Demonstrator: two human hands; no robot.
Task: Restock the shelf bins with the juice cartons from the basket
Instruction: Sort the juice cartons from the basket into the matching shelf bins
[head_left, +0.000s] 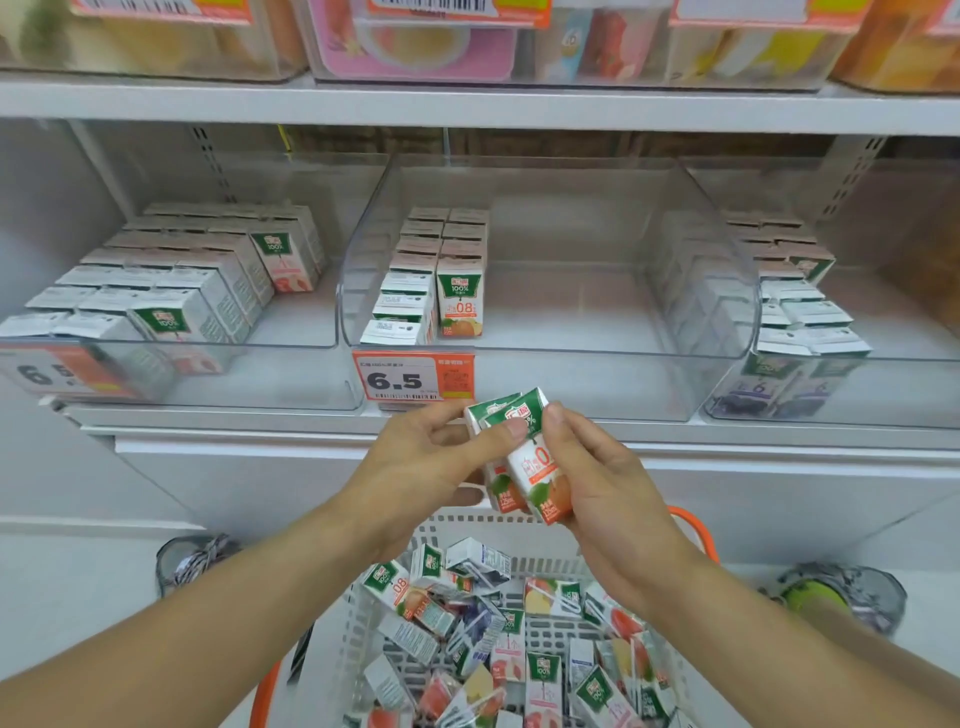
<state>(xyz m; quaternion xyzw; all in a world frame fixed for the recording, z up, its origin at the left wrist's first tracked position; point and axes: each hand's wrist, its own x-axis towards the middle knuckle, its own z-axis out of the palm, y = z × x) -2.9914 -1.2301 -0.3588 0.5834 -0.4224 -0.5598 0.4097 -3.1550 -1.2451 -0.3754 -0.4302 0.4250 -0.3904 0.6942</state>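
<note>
1. Head view, nearest: white basket (363, 613) with orange handle, heaped with loose juice cartons (540, 675), directly below both hands.
2. Above basket: left hand (431, 467) and right hand (597, 483) curled together around two orange-flavour cartons (524, 457), tilted, thumbs pressing on the upper fronts.
3. Beyond: shelf edge with price tag (410, 375).
4. Farther: clear middle bin (675, 291), two carton rows (431, 275) along its left side, right side open.

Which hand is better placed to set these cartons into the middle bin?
Probably the right hand: it wraps the front orange carton, beneath the middle bin and its open floor. The left hand only steadies them.
</note>
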